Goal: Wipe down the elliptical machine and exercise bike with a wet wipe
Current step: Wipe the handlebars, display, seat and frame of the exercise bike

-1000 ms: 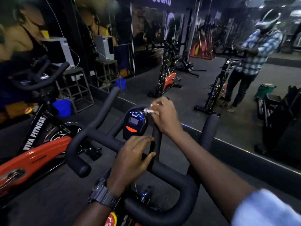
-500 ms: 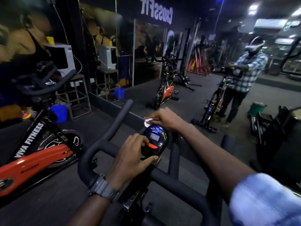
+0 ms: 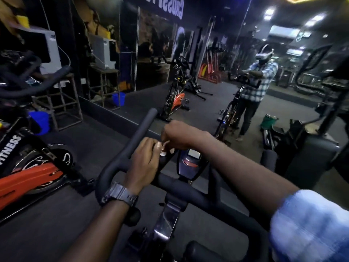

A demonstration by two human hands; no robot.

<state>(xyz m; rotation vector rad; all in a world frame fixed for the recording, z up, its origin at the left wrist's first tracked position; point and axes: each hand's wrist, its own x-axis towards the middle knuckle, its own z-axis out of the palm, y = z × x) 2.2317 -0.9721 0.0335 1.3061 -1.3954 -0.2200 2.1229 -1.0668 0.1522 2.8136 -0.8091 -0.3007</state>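
Observation:
I stand over the exercise bike, whose black handlebar (image 3: 120, 161) curves across the middle of the head view. Its small console (image 3: 191, 161) with a grey screen and orange button sits at the bar's centre. My left hand (image 3: 145, 163), a watch on its wrist, and my right hand (image 3: 179, 137) meet just left of the console, above the bar. Both pinch a small white wet wipe (image 3: 164, 149), most of which is hidden between the fingers.
An orange and black bike (image 3: 28, 176) stands close on the left, with a blue bucket (image 3: 39, 121) and a metal stand (image 3: 62, 103) behind it. A wall mirror (image 3: 207, 82) ahead reflects me and the bikes. Dark machine parts (image 3: 306, 148) stand at right.
My right hand has left the top of the console and moved left with the wipe. My left hand has let go of the console and come up to the wipe. The view tilted up.

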